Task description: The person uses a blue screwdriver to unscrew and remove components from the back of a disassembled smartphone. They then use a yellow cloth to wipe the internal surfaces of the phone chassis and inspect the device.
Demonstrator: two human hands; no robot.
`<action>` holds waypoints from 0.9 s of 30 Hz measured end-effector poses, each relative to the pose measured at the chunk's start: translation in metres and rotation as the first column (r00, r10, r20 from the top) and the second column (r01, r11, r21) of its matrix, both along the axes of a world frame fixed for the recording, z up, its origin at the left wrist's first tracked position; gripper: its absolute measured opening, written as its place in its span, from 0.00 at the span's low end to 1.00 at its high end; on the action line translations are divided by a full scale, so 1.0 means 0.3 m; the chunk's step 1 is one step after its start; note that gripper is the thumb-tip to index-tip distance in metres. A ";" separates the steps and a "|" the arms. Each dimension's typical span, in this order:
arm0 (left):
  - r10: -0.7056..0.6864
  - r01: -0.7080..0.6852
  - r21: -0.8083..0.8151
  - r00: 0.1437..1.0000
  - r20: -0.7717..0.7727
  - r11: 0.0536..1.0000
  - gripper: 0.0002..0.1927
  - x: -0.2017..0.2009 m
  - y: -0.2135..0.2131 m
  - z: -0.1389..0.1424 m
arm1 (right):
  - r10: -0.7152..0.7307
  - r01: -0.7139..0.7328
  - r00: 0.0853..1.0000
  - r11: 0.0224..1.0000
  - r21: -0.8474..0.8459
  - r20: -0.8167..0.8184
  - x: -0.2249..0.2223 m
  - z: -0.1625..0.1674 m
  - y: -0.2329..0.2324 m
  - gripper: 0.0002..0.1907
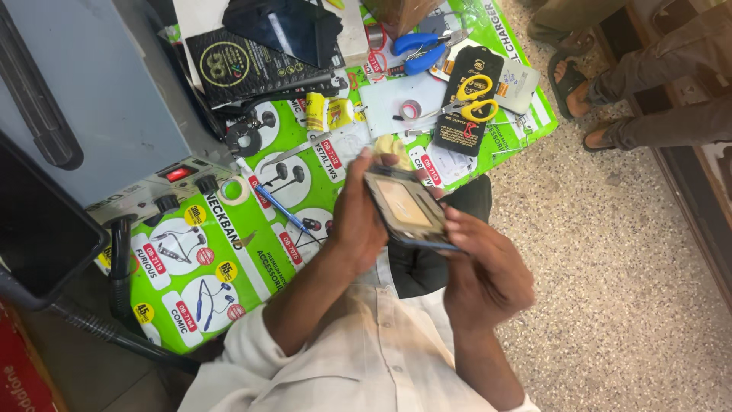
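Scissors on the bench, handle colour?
Yellow handles on the metal scissors; head view shows them.

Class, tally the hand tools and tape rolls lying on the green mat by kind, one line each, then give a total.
Yellow-handled scissors: 1
Blue-handled pliers: 1
Blue pen: 1
Tweezers: 1
Tape rolls: 2, a small one and a pale one
Total: 6
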State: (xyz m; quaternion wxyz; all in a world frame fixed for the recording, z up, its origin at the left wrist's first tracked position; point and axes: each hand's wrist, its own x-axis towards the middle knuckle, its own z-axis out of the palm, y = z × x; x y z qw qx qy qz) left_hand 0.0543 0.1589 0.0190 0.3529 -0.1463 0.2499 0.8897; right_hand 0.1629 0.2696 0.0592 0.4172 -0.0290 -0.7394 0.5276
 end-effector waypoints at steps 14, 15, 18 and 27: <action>-0.538 0.434 -0.437 0.141 -0.831 0.788 0.70 0.024 -0.251 0.132 | 0.498 -0.514 0.856 0.850 0.115 0.139 -0.028 0.010 0.062 0.12; -0.531 0.412 -0.428 0.176 -0.829 0.804 0.68 0.033 -0.255 0.129 | 0.503 -0.512 0.855 0.857 0.052 0.123 -0.028 0.001 0.048 0.13; -0.503 0.342 -0.402 0.291 -0.814 0.849 0.65 0.057 -0.264 0.117 | 0.425 -0.426 0.890 0.904 -0.030 0.164 -0.038 -0.037 0.065 0.14; 0.068 -0.054 0.042 0.760 -0.646 0.998 0.61 0.030 -0.289 0.125 | -0.446 0.417 0.802 0.894 0.162 0.397 -0.195 -0.266 0.372 0.09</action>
